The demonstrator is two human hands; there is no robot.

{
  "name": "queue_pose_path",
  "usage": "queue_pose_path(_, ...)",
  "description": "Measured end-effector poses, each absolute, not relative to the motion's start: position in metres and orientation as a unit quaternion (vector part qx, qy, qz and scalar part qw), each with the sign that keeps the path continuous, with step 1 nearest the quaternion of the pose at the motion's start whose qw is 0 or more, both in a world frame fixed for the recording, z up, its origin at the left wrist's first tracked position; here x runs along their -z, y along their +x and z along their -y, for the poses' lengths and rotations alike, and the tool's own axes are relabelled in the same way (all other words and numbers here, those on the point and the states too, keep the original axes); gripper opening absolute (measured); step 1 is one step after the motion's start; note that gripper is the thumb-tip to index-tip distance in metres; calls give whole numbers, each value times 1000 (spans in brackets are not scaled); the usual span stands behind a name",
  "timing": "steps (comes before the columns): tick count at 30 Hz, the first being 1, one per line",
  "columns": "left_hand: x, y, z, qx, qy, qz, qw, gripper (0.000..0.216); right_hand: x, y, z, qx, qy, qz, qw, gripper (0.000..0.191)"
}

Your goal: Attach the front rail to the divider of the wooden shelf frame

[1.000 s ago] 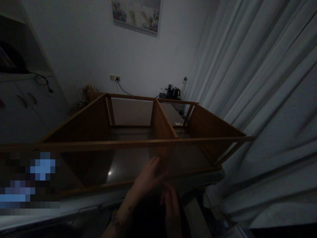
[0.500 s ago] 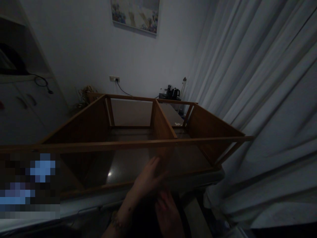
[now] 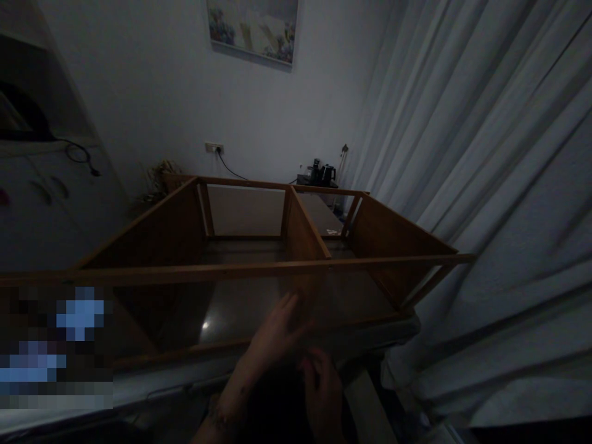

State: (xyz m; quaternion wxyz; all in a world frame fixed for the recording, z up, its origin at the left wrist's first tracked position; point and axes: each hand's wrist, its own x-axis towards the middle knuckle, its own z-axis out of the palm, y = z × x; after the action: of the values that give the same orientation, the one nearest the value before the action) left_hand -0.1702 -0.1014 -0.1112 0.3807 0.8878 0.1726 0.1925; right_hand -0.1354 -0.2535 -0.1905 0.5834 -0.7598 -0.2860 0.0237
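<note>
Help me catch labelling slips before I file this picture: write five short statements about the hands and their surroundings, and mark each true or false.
1. The left hand is farther forward than the right hand. True.
2. The right hand rests on the near top rail. False: the right hand is nearer the wearer, lower in the view than that rail.
3. An upright divider stands inside the wooden frame. True.
4. The picture hangs on the curtain. False: the picture hangs on the wall.
5. A plug sits in the wall socket. True.
</note>
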Motion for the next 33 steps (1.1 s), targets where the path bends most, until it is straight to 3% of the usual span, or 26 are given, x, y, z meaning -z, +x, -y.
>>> queue_pose_path(9, 115, -170, 101, -189, 895, -182, 361, 66, 183, -127, 259, 163, -846, 363, 356, 32)
queue_pose_path(14, 115, -170, 102, -209, 892, -173, 362, 63, 174, -127, 262, 189, -841, 398, 313, 33)
queue_pose_path(19, 113, -170, 102, -188, 890, -181, 373, 65, 171, -136, 259, 133, -832, 378, 382, 40)
queue_pose_path(26, 98, -174, 104, -198, 885, -158, 391, 52, 164, -153, 247, -93, -770, 262, 574, 54)
queue_pose_path(33, 102, -174, 107, -187, 883, -191, 385, 60, 161, -156, 246, -114, -754, 229, 605, 55)
